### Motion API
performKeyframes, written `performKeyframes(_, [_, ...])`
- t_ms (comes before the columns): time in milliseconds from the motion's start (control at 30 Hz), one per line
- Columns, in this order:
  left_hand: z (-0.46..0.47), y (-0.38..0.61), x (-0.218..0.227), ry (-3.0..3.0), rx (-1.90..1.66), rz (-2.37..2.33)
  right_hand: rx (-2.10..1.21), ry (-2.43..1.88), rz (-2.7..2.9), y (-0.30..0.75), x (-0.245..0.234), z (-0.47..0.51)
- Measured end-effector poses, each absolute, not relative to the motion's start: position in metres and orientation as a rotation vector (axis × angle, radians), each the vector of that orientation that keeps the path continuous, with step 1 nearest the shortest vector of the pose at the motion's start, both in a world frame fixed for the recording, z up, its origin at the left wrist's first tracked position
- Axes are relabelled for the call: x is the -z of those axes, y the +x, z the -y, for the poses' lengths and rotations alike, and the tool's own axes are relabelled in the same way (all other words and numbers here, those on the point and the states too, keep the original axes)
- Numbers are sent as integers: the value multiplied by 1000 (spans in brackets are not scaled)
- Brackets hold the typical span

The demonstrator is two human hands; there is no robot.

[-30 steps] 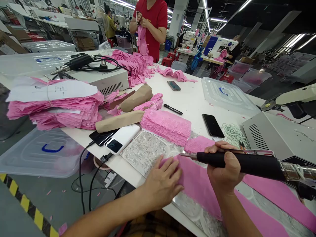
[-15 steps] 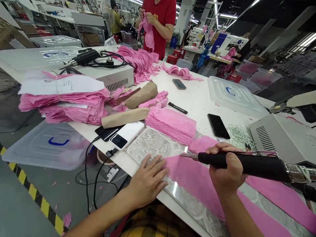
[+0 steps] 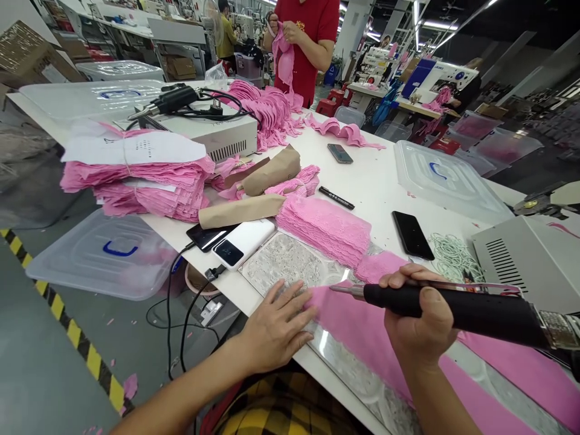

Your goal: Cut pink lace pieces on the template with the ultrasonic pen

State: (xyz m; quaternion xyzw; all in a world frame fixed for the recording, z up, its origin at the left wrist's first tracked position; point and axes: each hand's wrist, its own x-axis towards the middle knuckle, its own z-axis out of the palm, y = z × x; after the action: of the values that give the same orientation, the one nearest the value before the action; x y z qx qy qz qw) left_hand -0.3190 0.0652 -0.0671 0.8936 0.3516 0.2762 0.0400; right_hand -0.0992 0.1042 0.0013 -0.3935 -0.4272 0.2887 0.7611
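Observation:
My left hand point(image 3: 276, 329) lies flat with fingers spread on the left end of a long pink lace strip point(image 3: 357, 329) that runs across a glass plate point(image 3: 290, 260) at the table's near edge. My right hand point(image 3: 419, 320) is wrapped round the black handle of a hot cutting tool point(image 3: 453, 305). Its metal tip point(image 3: 344, 290) hovers just above the strip, close to my left fingertips. A stack of cut pink lace pieces point(image 3: 326, 223) sits just beyond the plate.
On the white table point(image 3: 371, 181) lie two black phones point(image 3: 411, 234), a white power bank point(image 3: 242, 241), a marker point(image 3: 336, 197), rubber bands point(image 3: 453, 257), pink fabric bundles point(image 3: 145, 181), grey control boxes point(image 3: 530, 260) and a plastic lid point(image 3: 446, 178). A person in red point(image 3: 308, 42) handles pink fabric at the far end.
My left hand slid left along the strip toward its end and the tool tip followed slightly. The view shifted. The person in red lifted their pink fabric.

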Motion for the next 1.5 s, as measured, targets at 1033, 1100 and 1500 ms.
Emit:
performKeyframes(1033, [-65,-327,71,2802,-1037,-924,-675,-849,992,-115,2,-104])
performKeyframes(1100, [-65,-328,71,2813,-1020,-931,-677,-847,991,-115,2,-105])
performKeyframes(1500, [-66,-327,73,2843,-1025,-895,-810,-787,955,-129,-1,-95])
